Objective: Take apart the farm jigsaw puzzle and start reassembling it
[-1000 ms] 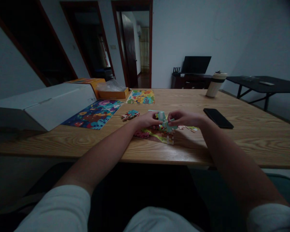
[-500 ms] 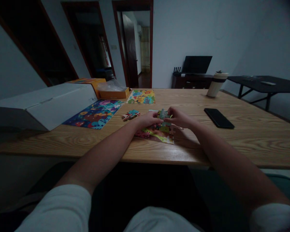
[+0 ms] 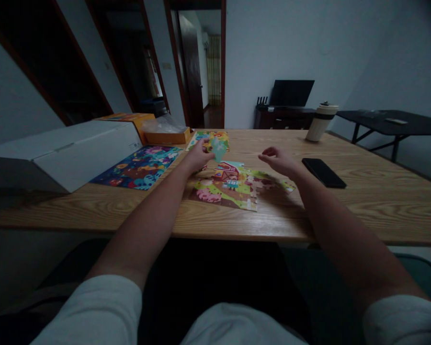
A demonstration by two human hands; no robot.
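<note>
Near the front edge of the desk [image 3: 373, 211], the farm puzzle [image 3: 230, 191] now lies uncovered. The right hand [image 3: 282, 160] has drawn away, its grip hard to tell; the left hand [image 3: 198, 157], shifted toward the far edge, pinches pale-green pieces [image 3: 219, 149].

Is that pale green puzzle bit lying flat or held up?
Held up: the left hand grips the pale green puzzle bit by its side, and it hides part of the colourful picture sheet behind.

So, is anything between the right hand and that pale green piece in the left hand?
Nothing visible between the right hand and the pale green piece held by the left hand; the barn puzzle lies lower in view, on the table.
</note>
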